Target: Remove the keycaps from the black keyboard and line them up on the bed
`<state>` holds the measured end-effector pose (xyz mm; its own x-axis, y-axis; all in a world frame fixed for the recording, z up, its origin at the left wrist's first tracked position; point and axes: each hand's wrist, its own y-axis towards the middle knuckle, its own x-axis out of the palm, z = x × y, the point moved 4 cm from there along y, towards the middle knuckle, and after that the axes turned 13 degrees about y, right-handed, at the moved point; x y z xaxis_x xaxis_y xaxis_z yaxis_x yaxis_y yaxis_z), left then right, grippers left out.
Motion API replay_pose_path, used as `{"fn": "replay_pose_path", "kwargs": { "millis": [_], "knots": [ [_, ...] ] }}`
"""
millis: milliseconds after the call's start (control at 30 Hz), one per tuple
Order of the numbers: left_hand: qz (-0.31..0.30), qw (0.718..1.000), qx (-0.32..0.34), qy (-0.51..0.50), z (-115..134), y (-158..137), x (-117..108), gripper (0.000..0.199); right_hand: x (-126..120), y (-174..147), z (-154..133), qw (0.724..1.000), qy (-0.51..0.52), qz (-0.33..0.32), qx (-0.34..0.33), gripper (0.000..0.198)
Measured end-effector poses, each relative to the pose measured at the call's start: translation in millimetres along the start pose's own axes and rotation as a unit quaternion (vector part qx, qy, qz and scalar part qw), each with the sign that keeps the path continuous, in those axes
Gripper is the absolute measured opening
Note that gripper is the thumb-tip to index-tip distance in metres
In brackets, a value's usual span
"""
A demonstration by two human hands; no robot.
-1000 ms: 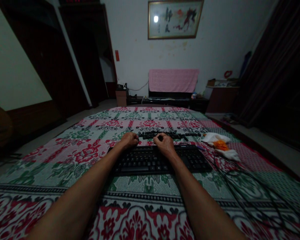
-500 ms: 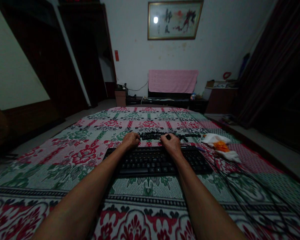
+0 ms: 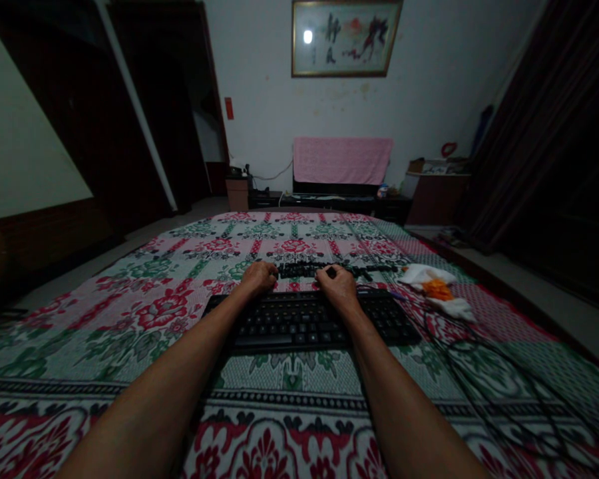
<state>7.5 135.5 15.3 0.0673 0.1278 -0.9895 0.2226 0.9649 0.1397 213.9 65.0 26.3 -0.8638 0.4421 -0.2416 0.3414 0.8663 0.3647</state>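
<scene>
A black keyboard (image 3: 292,326) lies flat on the patterned cloth in front of me, with my forearms reaching over it. Just beyond its far edge is a row of small loose black pieces (image 3: 299,269) that look like keycaps. My left hand (image 3: 259,276) is at the row's left end, fingers curled in and touching or very near the pieces. My right hand (image 3: 337,283) is over the row's middle, thumb and fingers closed together, with a dark spot inside the curl. What either hand holds is too small and dark to make out.
A white and orange cloth or wrapper (image 3: 436,286) lies right of the row. Black cables (image 3: 484,379) loop over the patterned cloth (image 3: 160,309) at the right. Farther back, a pink towel (image 3: 342,159) covers a screen on a low cabinet.
The whole view has shifted slightly to the left. Both hands stay at the row of black pieces, with hardly any change in their grip.
</scene>
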Motion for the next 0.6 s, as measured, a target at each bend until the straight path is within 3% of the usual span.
{"fn": "replay_pose_path", "kwargs": {
  "millis": [333, 500, 600],
  "knots": [
    [0.006, 1.000, 0.001, -0.023, -4, -4, -10, 0.038, 1, -1, -1, 1.000, -0.012, -0.003, -0.013, 0.023],
    [0.006, 0.997, 0.002, -0.083, -41, -17, -30, 0.034, 0, -3, -6, 1.000, -0.018, -0.010, -0.010, 0.025],
    [-0.040, 0.988, -0.045, -0.141, -71, -35, -38, 0.031, 0, -4, -7, 1.000, -0.026, -0.014, -0.008, 0.026]
  ]
}}
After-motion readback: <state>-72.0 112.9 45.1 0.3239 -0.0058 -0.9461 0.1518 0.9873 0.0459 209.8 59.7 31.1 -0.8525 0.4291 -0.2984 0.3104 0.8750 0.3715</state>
